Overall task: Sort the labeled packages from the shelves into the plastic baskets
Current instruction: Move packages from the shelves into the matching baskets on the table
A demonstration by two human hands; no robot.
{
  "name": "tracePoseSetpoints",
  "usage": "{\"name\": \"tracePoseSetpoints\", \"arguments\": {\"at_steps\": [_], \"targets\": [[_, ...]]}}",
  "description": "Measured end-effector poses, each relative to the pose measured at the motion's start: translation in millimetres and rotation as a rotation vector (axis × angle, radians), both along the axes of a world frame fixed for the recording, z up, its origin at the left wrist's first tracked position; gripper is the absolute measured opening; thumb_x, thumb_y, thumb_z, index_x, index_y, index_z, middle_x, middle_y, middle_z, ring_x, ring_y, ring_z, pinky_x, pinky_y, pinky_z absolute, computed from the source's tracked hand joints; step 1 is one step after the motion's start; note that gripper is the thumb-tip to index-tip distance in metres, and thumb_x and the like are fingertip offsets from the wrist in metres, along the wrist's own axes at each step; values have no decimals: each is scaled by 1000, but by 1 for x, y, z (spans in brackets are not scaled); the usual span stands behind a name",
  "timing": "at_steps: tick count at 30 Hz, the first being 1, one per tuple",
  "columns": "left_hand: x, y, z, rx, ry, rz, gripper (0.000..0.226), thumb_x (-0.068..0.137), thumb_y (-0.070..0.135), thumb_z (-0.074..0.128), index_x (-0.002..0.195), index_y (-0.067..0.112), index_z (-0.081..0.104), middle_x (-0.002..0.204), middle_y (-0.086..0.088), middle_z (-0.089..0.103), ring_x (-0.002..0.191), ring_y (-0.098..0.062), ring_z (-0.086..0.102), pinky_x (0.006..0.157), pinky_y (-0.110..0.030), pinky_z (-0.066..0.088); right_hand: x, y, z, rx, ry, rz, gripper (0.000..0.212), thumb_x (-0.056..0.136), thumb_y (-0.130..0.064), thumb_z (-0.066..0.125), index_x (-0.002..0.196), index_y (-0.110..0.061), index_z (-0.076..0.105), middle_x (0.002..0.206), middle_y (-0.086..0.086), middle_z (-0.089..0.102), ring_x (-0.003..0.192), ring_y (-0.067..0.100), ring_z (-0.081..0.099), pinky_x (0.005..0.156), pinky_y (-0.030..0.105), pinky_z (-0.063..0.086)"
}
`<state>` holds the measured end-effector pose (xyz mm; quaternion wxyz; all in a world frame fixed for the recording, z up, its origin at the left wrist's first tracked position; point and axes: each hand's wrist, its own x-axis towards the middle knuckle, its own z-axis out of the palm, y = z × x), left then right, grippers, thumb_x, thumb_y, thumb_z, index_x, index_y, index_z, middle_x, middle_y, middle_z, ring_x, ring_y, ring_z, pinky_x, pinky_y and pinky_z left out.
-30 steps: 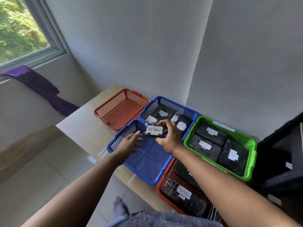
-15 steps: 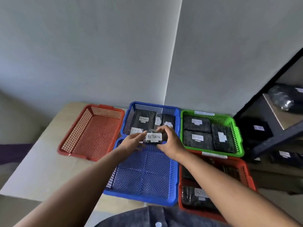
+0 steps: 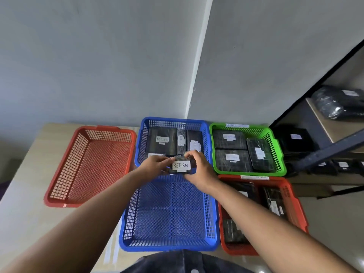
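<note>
A small black package with a white label reading RETURN [image 3: 181, 165] is held between both hands. My left hand [image 3: 153, 166] pinches its left end and my right hand [image 3: 199, 166] grips its right end. The package hovers over the near rim of the far blue basket [image 3: 141, 142], which holds several black labeled packages. Just below lies the near blue basket [image 3: 212, 213] with nothing in it. More wrapped packages [image 3: 338, 103] sit on the shelves at the right.
A red basket [image 3: 59, 180] with nothing in it lies at the left on the wooden table [image 3: 29, 158]. A green basket [image 3: 277, 154] holds three packages and a red basket [image 3: 295, 205] at the right holds more. Dark shelf rails [image 3: 323, 152] stand at the far right.
My left hand has closed onto the package's left end, joining the right. The view has swung right and the window has left the frame.
</note>
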<state>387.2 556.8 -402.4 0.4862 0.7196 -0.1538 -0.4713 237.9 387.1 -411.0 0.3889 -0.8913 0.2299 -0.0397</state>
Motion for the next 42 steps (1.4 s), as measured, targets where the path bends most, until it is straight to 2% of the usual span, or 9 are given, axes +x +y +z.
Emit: {"name": "tracePoseSetpoints", "arguments": {"at_steps": [4, 6, 8, 11, 16, 19, 21, 34, 42], "targets": [[21, -13, -9, 104, -120, -32, 28, 103, 49, 65, 111, 27, 79, 97, 6, 82, 99, -21, 78, 97, -41, 62, 14, -20, -10, -33, 39, -10, 79, 74, -15, 86, 137, -41, 45, 132, -8, 51, 117, 15, 55, 96, 41, 54], [33, -20, -14, 176, -213, -50, 27, 102, 53, 63, 111, 32, 78, 93, 7, 81, 95, -29, 76, 92, -47, 64, 17, -32, -16, -106, 68, -49, 82, 75, -13, 84, 142, -34, 44, 137, -1, 50, 122, 21, 52, 99, 42, 52], [40, -26, -17, 223, -307, -46, 29, 104, 51, 62, 117, 31, 77, 94, 8, 80, 86, -26, 74, 82, -45, 63, 21, -44, -21, -170, 105, -129, 80, 75, -14, 84, 145, -27, 46, 139, 5, 50, 123, 26, 52, 98, 42, 52], [46, -39, -25, 266, -407, -78, 32, 105, 46, 62, 127, 26, 75, 104, 11, 77, 90, -10, 72, 89, -38, 62, 24, -61, -30, -265, 204, -217, 81, 76, -21, 84, 147, -24, 47, 147, 11, 44, 131, 33, 47, 106, 48, 48], [47, -59, -39, 393, -500, -211, 30, 107, 41, 61, 124, 21, 75, 98, 4, 75, 80, -15, 70, 73, -33, 60, 24, -76, -51, -233, 374, -243, 87, 84, -30, 82, 158, -23, 35, 163, 18, 27, 149, 41, 29, 116, 53, 42], [46, -70, -47, 463, -543, -294, 29, 108, 40, 60, 123, 21, 76, 98, 0, 74, 80, -18, 69, 80, -41, 64, 20, -75, -58, -189, 416, -218, 85, 90, -30, 77, 160, -24, 30, 166, 19, 23, 152, 42, 25, 116, 54, 42], [45, -75, -52, 501, -549, -324, 28, 108, 39, 59, 120, 20, 76, 96, -1, 73, 79, -18, 70, 75, -38, 64, 18, -72, -63, -153, 425, -220, 81, 94, -27, 72, 161, -26, 28, 169, 20, 17, 156, 42, 20, 116, 53, 41], [53, -101, -73, 672, -610, -565, 38, 108, 41, 58, 112, 7, 75, 97, -9, 72, 89, -22, 72, 81, -39, 64, 15, -76, -74, -121, 405, -206, 80, 95, -26, 71, 161, -29, 27, 168, 17, 18, 153, 41, 26, 115, 56, 44], [53, -105, -78, 718, -662, -547, 29, 106, 35, 65, 108, 8, 76, 89, -5, 68, 83, -22, 67, 71, -33, 54, 17, -76, -73, -132, 426, -201, 78, 96, -28, 69, 162, -28, 26, 172, 19, 11, 156, 42, 21, 118, 56, 41]]}}
